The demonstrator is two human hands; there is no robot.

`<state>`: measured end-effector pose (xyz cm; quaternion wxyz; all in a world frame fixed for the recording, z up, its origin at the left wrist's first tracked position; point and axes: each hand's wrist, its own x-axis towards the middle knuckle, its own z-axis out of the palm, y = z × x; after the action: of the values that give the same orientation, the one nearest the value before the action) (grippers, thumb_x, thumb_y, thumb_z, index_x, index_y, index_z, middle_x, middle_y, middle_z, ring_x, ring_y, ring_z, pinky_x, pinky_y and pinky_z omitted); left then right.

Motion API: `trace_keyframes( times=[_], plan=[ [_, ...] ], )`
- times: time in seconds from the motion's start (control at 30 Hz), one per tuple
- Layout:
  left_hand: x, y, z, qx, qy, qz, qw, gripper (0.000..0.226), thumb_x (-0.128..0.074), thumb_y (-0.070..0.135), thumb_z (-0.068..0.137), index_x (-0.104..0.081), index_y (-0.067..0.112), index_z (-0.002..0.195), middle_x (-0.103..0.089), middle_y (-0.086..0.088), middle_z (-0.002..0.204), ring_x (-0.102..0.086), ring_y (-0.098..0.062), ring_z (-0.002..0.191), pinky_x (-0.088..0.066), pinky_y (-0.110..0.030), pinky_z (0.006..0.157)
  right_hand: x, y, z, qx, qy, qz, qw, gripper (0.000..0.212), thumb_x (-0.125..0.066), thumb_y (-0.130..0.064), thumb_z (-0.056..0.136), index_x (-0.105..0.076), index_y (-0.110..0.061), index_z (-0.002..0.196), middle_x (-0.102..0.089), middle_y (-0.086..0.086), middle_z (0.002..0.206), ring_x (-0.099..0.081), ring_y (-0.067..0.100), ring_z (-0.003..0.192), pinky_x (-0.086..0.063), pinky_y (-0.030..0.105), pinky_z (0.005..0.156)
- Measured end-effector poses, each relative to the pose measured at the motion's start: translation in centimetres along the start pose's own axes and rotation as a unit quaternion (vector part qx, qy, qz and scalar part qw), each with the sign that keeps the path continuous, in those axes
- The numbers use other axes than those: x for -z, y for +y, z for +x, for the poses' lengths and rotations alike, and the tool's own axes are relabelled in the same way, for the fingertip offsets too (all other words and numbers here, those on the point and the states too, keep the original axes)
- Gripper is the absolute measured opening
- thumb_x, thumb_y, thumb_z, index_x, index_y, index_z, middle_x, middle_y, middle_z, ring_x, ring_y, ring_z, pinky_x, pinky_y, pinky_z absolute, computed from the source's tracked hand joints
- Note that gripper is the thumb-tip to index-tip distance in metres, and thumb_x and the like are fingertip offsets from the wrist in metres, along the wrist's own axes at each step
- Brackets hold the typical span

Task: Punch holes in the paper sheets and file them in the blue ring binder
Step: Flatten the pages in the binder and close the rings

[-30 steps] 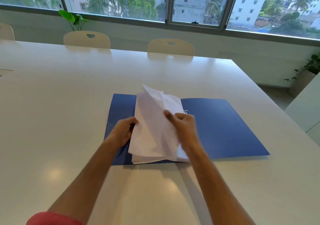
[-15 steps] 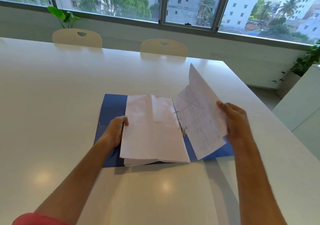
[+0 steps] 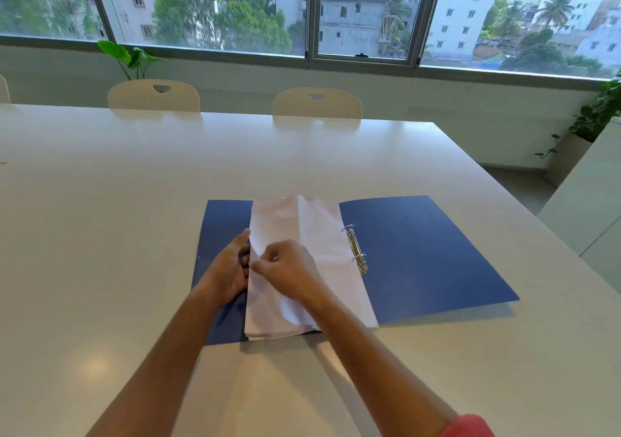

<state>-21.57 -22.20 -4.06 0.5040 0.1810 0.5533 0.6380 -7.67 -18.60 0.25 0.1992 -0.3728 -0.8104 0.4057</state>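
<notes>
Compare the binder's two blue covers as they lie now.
The left cover is mostly hidden under the paper stack; the right cover is bare. The left hand rests on the left cover at the stack's edge, where the right hand pinches a sheet; nothing touches the right cover. The rings sit at the right cover's inner edge, away from the left cover's visible strip. Both are blue and lie open on the table.
</notes>
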Motion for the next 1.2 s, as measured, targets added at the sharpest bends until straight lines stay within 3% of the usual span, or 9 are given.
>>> trace_keyframes(
  times=[0.13, 0.23, 0.4, 0.6, 0.7, 0.93, 1.03, 1.13, 1.2],
  plan=[
    [-0.1, -0.4, 0.1, 0.009, 0.031, 0.105, 0.994, 0.006, -0.061, 0.008, 0.088, -0.06, 0.003, 0.086, -0.062, -0.012, 0.076, -0.065, -0.018, 0.06, -0.052, -0.026, 0.051, -0.8, 0.1, -0.4, 0.023, -0.026, -0.073, 0.997, 0.03, -0.063, -0.04, 0.081, -0.062, -0.016, 0.063, -0.064, 0.0, 0.066, -0.059, 0.019, 0.065, -0.047, 0.032, 0.061],
    [-0.5, -0.3, -0.5, -0.002, 0.035, 0.131, 0.991, 0.014, -0.049, -0.009, 0.088, -0.057, -0.002, 0.097, -0.064, -0.017, 0.078, -0.067, -0.021, 0.056, -0.053, -0.029, 0.047, 0.6, 0.2, -0.1, 0.027, -0.01, -0.061, 0.998, 0.037, -0.06, -0.055, 0.083, -0.07, -0.02, 0.09, -0.073, -0.002, 0.095, -0.066, 0.017, 0.089, -0.051, 0.033, 0.077],
    [-2.7, 3.0, -0.8, 0.029, -0.067, 0.026, 0.997, 0.04, -0.052, 0.032, 0.094, -0.061, 0.001, 0.119, -0.066, -0.02, 0.102, -0.065, -0.03, 0.087, -0.054, -0.049, 0.084, 5.4, 0.2, 0.8, 0.0, 0.054, -0.061, 0.997, 0.056, -0.054, -0.065, 0.083, -0.064, -0.02, 0.116, -0.068, -0.004, 0.118, -0.063, 0.017, 0.108, -0.049, 0.036, 0.092],
    [-8.2, 5.8, -0.6, -0.003, -0.192, 0.07, 0.979, 0.055, -0.034, 0.066, 0.09, -0.067, 0.023, 0.098, -0.072, -0.001, 0.097, -0.063, -0.017, 0.099, -0.034, -0.051, 0.099, 13.4, -0.7, 2.6, -0.058, 0.038, 0.034, 0.997, 0.077, -0.05, -0.077, 0.075, -0.063, -0.011, 0.114, -0.066, 0.006, 0.108, -0.064, 0.027, 0.1, -0.055, 0.045, 0.086],
    [-11.6, 5.1, -0.6, -0.031, -0.22, 0.134, 0.966, 0.049, -0.032, 0.06, 0.094, -0.068, 0.028, 0.102, -0.069, 0.008, 0.114, -0.058, -0.01, 0.115, -0.026, -0.051, 0.106, 18.6, -0.6, 3.0, -0.104, 0.016, 0.098, 0.99, 0.073, -0.052, -0.073, 0.075, -0.063, -0.012, 0.114, -0.068, 0.005, 0.11, -0.068, 0.027, 0.096, -0.057, 0.038, 0.082],
    [-18.0, 2.7, 0.0, -0.165, -0.313, 0.322, 0.878, 0.033, -0.042, 0.015, 0.101, -0.057, 0.018, 0.13, -0.032, 0.007, 0.155, -0.028, -0.011, 0.139, -0.024, -0.03, 0.111, 25.9, 2.3, 3.4, -0.143, 0.01, 0.019, 0.989, 0.116, -0.063, -0.091, 0.021, -0.068, -0.013, 0.106, -0.073, 0.005, 0.1, -0.072, 0.022, 0.073, -0.057, 0.028, 0.062],
    [-19.2, 1.3, 1.7, -0.197, -0.26, 0.415, 0.849, 0.037, -0.046, 0.009, 0.098, -0.056, 0.018, 0.132, -0.028, 0.004, 0.156, -0.028, -0.015, 0.141, -0.025, -0.03, 0.112, 26.9, 5.4, 3.7, -0.188, 0.022, 0.007, 0.982, 0.102, -0.073, -0.081, 0.032, -0.067, -0.011, 0.106, -0.071, 0.007, 0.101, -0.069, 0.021, 0.067, -0.059, 0.031, 0.064],
    [-18.6, -1.0, 3.8, -0.178, -0.118, 0.51, 0.833, 0.045, -0.047, 0.016, 0.095, -0.045, 0.016, 0.14, -0.032, -0.004, 0.154, -0.032, -0.022, 0.139, -0.026, -0.04, 0.115, 27.1, 9.8, 4.2, -0.241, 0.047, -0.001, 0.969, 0.062, -0.081, -0.047, 0.068, -0.066, -0.003, 0.109, -0.068, 0.011, 0.101, -0.063, 0.022, 0.068, -0.059, 0.031, 0.065],
    [-18.0, -2.7, 4.4, -0.132, -0.067, 0.55, 0.822, 0.05, -0.046, 0.025, 0.094, -0.037, 0.011, 0.142, -0.036, -0.011, 0.15, -0.035, -0.027, 0.136, -0.028, -0.05, 0.112, 26.9, 12.6, 4.2, -0.269, 0.065, -0.006, 0.961, 0.056, -0.081, -0.03, 0.075, -0.063, 0.005, 0.115, -0.064, 0.01, 0.089, -0.054, 0.019, 0.061, -0.053, 0.027, 0.056]
  ],
)
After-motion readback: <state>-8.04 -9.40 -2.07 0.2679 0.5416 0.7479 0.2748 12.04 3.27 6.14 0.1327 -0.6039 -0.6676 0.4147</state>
